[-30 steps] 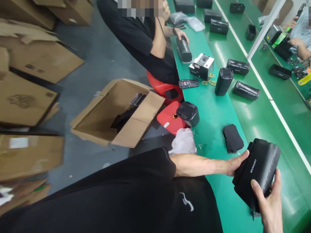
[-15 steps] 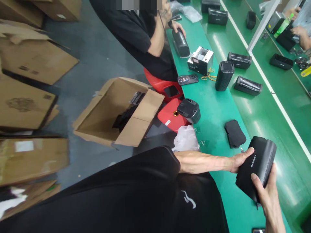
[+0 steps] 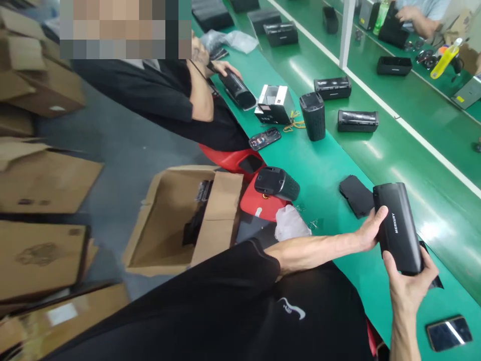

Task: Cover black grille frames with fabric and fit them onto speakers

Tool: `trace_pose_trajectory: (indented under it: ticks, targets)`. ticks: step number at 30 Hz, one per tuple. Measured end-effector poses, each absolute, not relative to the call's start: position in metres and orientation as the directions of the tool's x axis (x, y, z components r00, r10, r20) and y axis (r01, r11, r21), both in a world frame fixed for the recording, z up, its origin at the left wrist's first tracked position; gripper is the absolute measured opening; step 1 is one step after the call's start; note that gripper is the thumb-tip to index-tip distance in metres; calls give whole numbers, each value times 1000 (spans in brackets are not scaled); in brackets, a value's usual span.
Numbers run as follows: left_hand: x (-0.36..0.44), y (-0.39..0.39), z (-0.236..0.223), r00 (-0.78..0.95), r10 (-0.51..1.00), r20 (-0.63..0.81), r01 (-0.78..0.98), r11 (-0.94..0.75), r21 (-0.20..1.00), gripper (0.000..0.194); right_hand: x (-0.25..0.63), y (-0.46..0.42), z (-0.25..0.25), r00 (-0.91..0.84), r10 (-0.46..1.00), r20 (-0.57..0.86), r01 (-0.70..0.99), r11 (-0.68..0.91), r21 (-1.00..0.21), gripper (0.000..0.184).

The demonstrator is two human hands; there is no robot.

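Note:
Both hands hold a black speaker housing (image 3: 400, 235) with "MERKURY" in white on its face, raised over the green table. My left hand (image 3: 370, 229) grips its left side, the thumb lying on the front face; the other fingers are hidden behind it. My right hand (image 3: 409, 286) wraps the lower end, thumb on one side and fingers on the other. A stack of thin black pieces (image 3: 355, 194) lies just left of the housing. Behind my right hand, a dark flat piece (image 3: 435, 281) shows on the table.
A co-worker's hand (image 3: 225, 67) rests on another black speaker (image 3: 237, 90). Upright speakers (image 3: 313, 118), a white-and-black box (image 3: 276, 103) and a phone (image 3: 449, 333) are on the table. An open carton (image 3: 158, 215) and red stools (image 3: 250, 203) stand beside it; a conveyor (image 3: 406, 155) carries several speakers.
The speaker housing has turned more upright and moved up slightly, with both hands still on it. The view has shifted, bringing the phone and the dark flat piece into sight.

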State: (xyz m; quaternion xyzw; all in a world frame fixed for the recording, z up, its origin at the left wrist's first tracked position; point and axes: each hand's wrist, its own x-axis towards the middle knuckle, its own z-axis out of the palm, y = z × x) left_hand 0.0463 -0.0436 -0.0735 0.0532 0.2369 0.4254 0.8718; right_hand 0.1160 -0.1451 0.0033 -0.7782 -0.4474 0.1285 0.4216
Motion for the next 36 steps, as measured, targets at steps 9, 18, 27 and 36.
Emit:
trace_pose_trajectory:
  ticks: [9,18,27,36]
  targets:
    - [-65,47,-17,767,641,-42,-199,300,933,121,138,-195,40,591,784,-189,325,-446,-834,97]
    - [-64,30,-32,793,607,-56,-73,186,980,93,144,-205,7,529,788,-315,136,-445,-885,99]
    - [-71,20,-28,808,586,-53,-68,183,981,101,142,-216,8,477,824,-305,39,-367,-929,102]
    - [-81,-1,-21,844,510,-166,13,291,957,101,150,-241,10,408,781,-472,-63,-492,-868,97]
